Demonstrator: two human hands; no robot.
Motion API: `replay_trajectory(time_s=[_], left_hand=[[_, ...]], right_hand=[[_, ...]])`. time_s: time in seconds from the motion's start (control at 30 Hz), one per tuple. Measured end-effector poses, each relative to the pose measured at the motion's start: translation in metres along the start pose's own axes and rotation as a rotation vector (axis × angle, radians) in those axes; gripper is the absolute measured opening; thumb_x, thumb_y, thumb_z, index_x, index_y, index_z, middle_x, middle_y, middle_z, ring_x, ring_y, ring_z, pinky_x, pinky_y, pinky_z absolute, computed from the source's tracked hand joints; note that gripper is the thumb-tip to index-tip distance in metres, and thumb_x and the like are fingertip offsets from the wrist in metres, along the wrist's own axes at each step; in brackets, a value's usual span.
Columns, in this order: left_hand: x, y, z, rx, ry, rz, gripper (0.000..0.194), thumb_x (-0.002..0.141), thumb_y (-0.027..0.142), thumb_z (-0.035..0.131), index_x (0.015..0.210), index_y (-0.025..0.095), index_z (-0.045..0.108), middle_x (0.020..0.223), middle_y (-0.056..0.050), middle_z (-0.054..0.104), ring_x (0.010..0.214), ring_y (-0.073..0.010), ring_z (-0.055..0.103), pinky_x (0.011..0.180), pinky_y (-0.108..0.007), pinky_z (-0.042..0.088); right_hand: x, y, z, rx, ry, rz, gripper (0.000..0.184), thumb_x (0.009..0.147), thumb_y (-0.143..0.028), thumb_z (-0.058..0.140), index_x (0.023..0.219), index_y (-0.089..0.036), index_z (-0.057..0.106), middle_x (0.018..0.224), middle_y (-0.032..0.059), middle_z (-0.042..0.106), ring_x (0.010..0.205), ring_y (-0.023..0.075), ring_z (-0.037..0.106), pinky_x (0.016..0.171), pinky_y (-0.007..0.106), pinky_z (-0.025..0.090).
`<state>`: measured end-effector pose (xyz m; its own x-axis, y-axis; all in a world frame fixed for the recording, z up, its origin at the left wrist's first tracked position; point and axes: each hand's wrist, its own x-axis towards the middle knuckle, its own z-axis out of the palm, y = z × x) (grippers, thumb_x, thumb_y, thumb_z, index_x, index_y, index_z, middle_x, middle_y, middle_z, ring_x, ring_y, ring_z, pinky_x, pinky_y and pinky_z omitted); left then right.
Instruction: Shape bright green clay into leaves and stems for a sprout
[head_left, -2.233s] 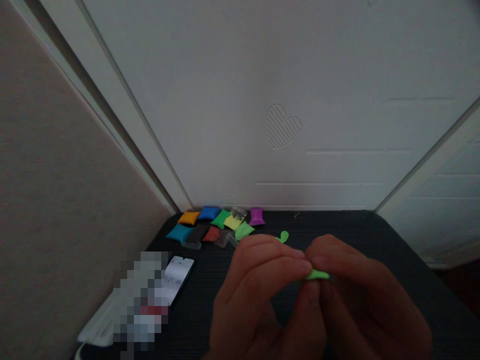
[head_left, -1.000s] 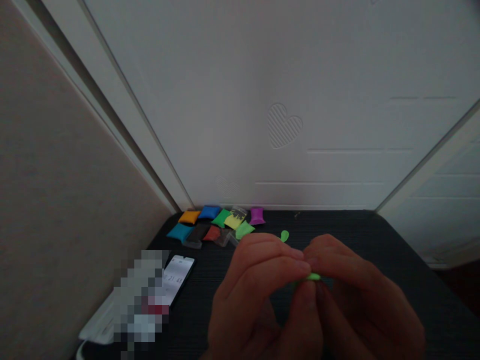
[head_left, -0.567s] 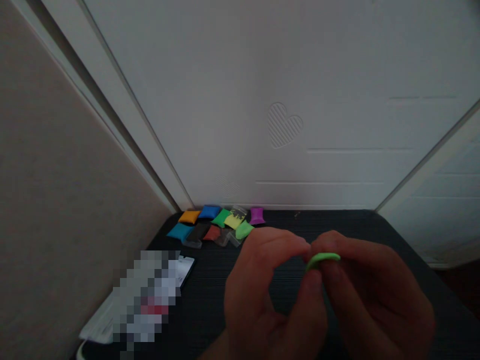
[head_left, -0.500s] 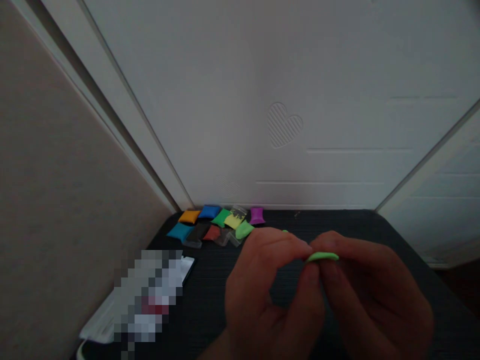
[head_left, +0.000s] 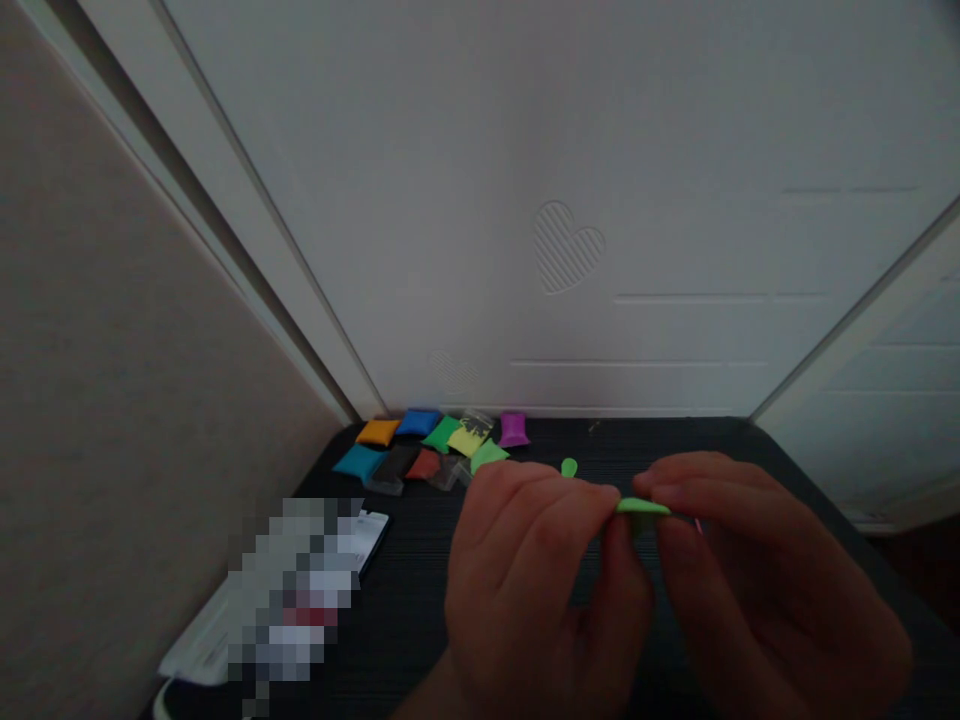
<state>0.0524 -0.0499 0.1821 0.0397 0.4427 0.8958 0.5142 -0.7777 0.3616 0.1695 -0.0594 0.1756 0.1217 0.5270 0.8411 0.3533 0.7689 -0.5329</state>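
Note:
A small flat piece of light green modelling clay [head_left: 643,507] is held up over the dark table, seen almost edge-on. My left hand [head_left: 544,580] pinches its left edge between thumb and fingers. On the other side, the thumb and fingers of my right hand [head_left: 765,580] are closed at the clay's right edge. A thin pink bit [head_left: 698,525] shows between the right fingers; what it belongs to is hidden. Beyond my left fingers, a small light green clay piece [head_left: 569,467] lies on the table.
Several clay packets lie at the table's back left, among them an orange packet [head_left: 378,432], a blue packet [head_left: 418,422] and a purple packet [head_left: 514,429]. A phone [head_left: 373,533], mostly blurred out, rests at the left. A white panel [head_left: 450,200] rises behind the dark table [head_left: 420,560].
My right hand has shifted slightly right, its fingertips now at the clay's right edge. My left hand has tilted a little, uncovering more of the small green piece behind it.

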Motion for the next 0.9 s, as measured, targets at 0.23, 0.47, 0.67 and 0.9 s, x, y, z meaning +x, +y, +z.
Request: replay_trajectory(time_s=[0.23,0.47,0.67,0.9], left_hand=[[0.0057,0.001,-0.0039,0.045,-0.056,0.071,0.018,0.065,0.005,0.061,0.08,0.014,0.059,0.071,-0.001,0.065,0.067,-0.0126,0.059,0.072,-0.03,0.049],[0.0035,-0.0007,-0.004,0.007,-0.05,0.033,0.019,0.066,0.005,0.06,0.082,0.014,0.058,0.073,0.0,0.065,0.069,-0.0119,0.059,0.071,-0.029,0.05],[0.0021,-0.0024,-0.0022,-0.04,-0.036,0.022,0.021,0.066,0.005,0.062,0.084,0.014,0.058,0.075,0.0,0.065,0.072,-0.0119,0.059,0.074,-0.028,0.049],[0.0024,-0.002,-0.0033,-0.034,-0.025,-0.016,0.022,0.066,0.004,0.061,0.085,0.015,0.057,0.076,0.0,0.064,0.072,-0.0123,0.059,0.071,-0.028,0.05]], right_hand=[[0.0021,-0.0016,0.0015,-0.048,0.02,0.025,0.03,0.066,0.001,0.055,0.092,-0.014,0.059,0.086,0.0027,0.06,0.081,0.0158,0.057,0.069,0.031,0.044],[0.0022,-0.0025,0.0,0.001,-0.001,0.071,0.03,0.067,0.002,0.055,0.091,-0.015,0.059,0.085,0.0013,0.06,0.08,0.0134,0.057,0.067,0.027,0.045],[0.003,-0.0018,-0.0023,0.003,-0.032,0.061,0.029,0.067,0.001,0.055,0.09,-0.015,0.059,0.084,0.0014,0.06,0.079,0.0134,0.057,0.066,0.026,0.045],[0.0037,-0.0009,-0.0017,-0.009,-0.038,0.072,0.028,0.068,-0.002,0.056,0.091,-0.017,0.06,0.083,0.0015,0.061,0.077,0.0144,0.057,0.063,0.028,0.046]])
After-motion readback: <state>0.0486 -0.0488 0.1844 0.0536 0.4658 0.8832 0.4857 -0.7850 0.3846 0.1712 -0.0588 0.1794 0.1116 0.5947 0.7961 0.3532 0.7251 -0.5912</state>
